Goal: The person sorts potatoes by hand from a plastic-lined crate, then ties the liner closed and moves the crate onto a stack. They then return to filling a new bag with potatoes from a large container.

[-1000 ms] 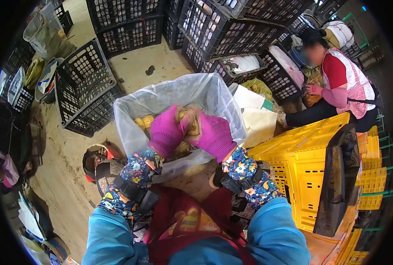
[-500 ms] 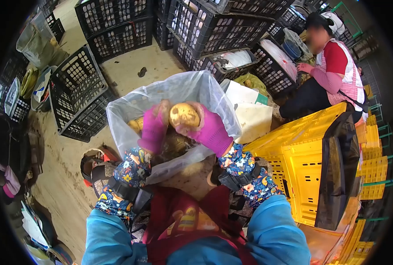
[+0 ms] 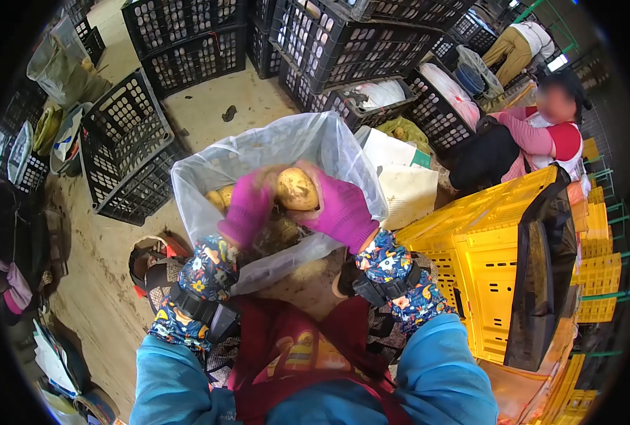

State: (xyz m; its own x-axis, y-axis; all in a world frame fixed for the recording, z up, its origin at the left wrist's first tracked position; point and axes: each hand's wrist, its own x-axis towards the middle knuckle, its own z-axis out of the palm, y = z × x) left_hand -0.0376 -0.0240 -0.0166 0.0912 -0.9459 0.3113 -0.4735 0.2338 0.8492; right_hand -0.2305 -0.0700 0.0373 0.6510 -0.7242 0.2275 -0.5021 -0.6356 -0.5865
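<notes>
A yellow potato with brown dirt spots point(image 3: 296, 189) is held above a lined container, between both hands. My right hand point(image 3: 338, 205), in a pink glove, has its fingers wrapped round the potato's right side. On the potato's left is my left hand point(image 3: 250, 204), also pink-gloved; its fingers are smeared by motion, so their grip cannot be made out. A translucent plastic liner point(image 3: 223, 161) spreads over the container's rim. Inside it, other potatoes point(image 3: 219, 197) show left of my left hand, and more lie partly hidden below the hands.
Stacked black crates point(image 3: 329, 42) stand behind the container, and an open black crate point(image 3: 127, 145) sits at the left. Yellow crates point(image 3: 488, 265) are close on the right. A person point(image 3: 542, 134) sits beyond them, with another person point(image 3: 517, 49) further back.
The potato has turned slightly and shifted a little right, showing a cleaner face. The seated person has leaned back to the right, and a person farther back has come into view.
</notes>
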